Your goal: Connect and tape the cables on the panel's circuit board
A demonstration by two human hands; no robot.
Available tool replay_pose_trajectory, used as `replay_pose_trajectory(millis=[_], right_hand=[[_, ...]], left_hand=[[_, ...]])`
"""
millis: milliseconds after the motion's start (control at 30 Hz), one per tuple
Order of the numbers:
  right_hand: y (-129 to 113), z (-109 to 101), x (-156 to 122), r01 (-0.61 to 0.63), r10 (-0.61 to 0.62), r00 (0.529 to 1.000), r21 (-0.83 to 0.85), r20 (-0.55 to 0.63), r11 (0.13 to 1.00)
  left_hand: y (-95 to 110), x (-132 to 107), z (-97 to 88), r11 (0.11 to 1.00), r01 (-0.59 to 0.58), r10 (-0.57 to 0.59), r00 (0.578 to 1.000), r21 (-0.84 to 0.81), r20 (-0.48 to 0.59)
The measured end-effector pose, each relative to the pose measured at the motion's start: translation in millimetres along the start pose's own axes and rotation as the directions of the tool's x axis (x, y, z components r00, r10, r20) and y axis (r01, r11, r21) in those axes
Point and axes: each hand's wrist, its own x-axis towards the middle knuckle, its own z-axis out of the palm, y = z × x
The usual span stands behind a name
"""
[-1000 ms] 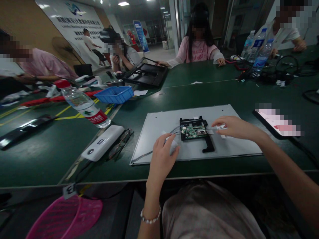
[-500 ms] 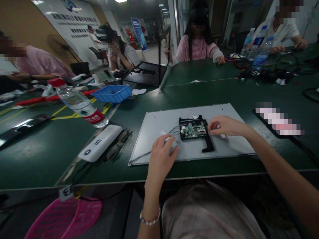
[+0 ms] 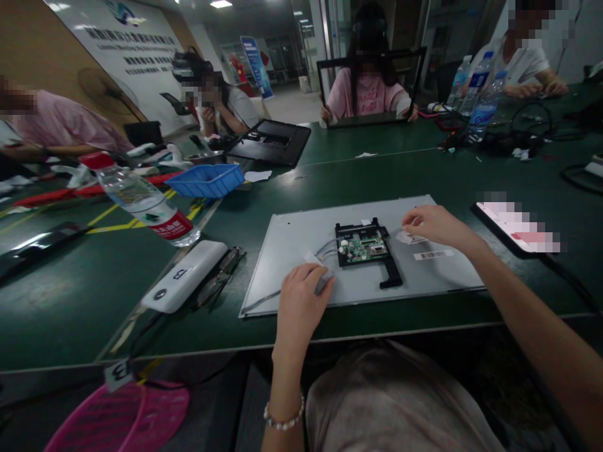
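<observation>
A pale flat panel [image 3: 277, 251] lies on the table in front of me. On it sits a black bracket [image 3: 392, 273] carrying a green circuit board [image 3: 365, 249]. My left hand [image 3: 304, 289] rests at the panel's near left part, fingers curled over a thin grey cable [image 3: 264, 300]; a greyish bit shows by its thumb, its kind unclear. The cable comes out beyond the hand and reaches the board's left side. Right of the bracket, my right hand [image 3: 436, 227] is raised over the panel, its fingertips pinched at a small whitish, partly clear strip [image 3: 411, 238].
Left of the panel lie glasses [image 3: 220, 279], a white power bank [image 3: 186, 276] and a water bottle [image 3: 151, 207]. Beyond is a blue tray [image 3: 207, 181]. A phone [image 3: 516, 229] lies to the right. Across the table a person holds a black frame [image 3: 372, 56].
My right hand has moved right, off the bracket's edge, baring a barcode label. My left hand has curled a little more. Across the table, the black frame has been turned to face me.
</observation>
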Motion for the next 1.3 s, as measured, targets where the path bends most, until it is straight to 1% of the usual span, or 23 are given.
replay_pose_trajectory(millis=[100, 233, 300, 367, 467, 567, 700, 767, 833, 900, 967, 1033, 1133, 1233, 1300], right_hand=[[-12.5, -3.4, 13.4, 0.142, -0.143, 0.989, -0.053, -0.023, 0.988], [-30.0, -1.0, 36.6, 0.328, -0.327, 0.945, -0.132, 0.031, 0.935], [-35.4, 3.6, 48.2, 0.380, -0.371, 0.925, -0.150, 0.084, 0.913], [-38.4, 8.9, 58.0, 0.397, -0.377, 0.916, -0.165, 0.137, 0.903], [-41.0, 15.4, 66.7, 0.384, -0.352, 0.919, -0.206, 0.177, 0.900], [-44.2, 19.7, 68.2, 0.342, -0.313, 0.938, -0.253, 0.148, 0.905], [-47.9, 20.6, 64.1, 0.288, -0.276, 0.958, -0.293, 0.082, 0.912], [-47.4, 17.6, 61.1, 0.258, -0.265, 0.964, -0.322, 0.022, 0.911], [-44.1, 12.5, 57.9, 0.213, -0.247, 0.968, -0.368, -0.048, 0.905], [-38.1, 7.2, 54.7, 0.167, -0.224, 0.970, -0.412, -0.093, 0.896], [-30.6, 3.8, 52.2, 0.147, -0.204, 0.975, -0.437, -0.086, 0.887], [-23.4, 2.9, 50.5, 0.154, -0.188, 0.981, -0.435, -0.036, 0.887], [-15.4, 3.3, 49.4, 0.149, -0.153, 0.988, -0.376, 0.019, 0.915], [-11.0, 2.0, 48.9, 0.100, -0.102, 0.995, -0.324, 0.010, 0.941], [-8.9, 0.3, 48.4, 0.076, -0.080, 0.997, -0.316, -0.002, 0.946]], left_hand=[[0.6, 0.5, -0.8, 1.000, 0.009, -0.009, 1.000, 0.008, 0.002], [0.3, 1.2, -1.4, 0.999, 0.014, -0.015, 1.000, 0.029, 0.011], [-0.1, 1.0, -1.5, 0.999, 0.014, -0.014, 1.000, 0.036, 0.012], [-0.3, 0.3, -1.3, 0.999, 0.011, -0.011, 1.000, 0.042, 0.013], [-0.1, -0.5, -1.1, 0.999, -0.002, 0.001, 1.000, 0.055, 0.017], [0.8, -0.4, -1.4, 0.997, -0.007, 0.006, 1.000, 0.075, 0.019], [2.3, 0.0, -2.5, 0.996, -0.006, 0.004, 1.000, 0.094, 0.025], [3.0, -0.2, -2.9, 0.995, -0.012, 0.009, 1.000, 0.096, 0.028], [3.4, -0.4, -3.0, 0.995, -0.017, 0.014, 1.000, 0.097, 0.028], [3.6, -0.4, -3.1, 0.995, -0.023, 0.021, 1.000, 0.102, 0.020], [3.7, -0.3, -3.2, 0.994, -0.026, 0.026, 1.000, 0.110, 0.009], [3.7, 0.1, -3.4, 0.992, -0.033, 0.033, 0.999, 0.119, 0.007], [4.7, 0.7, -3.2, 0.985, -0.049, 0.046, 0.999, 0.164, 0.023], [6.4, 1.2, -2.9, 0.967, -0.072, 0.065, 0.997, 0.246, 0.035], [6.9, 1.7, -4.2, 0.953, -0.084, 0.080, 0.997, 0.293, 0.023]])
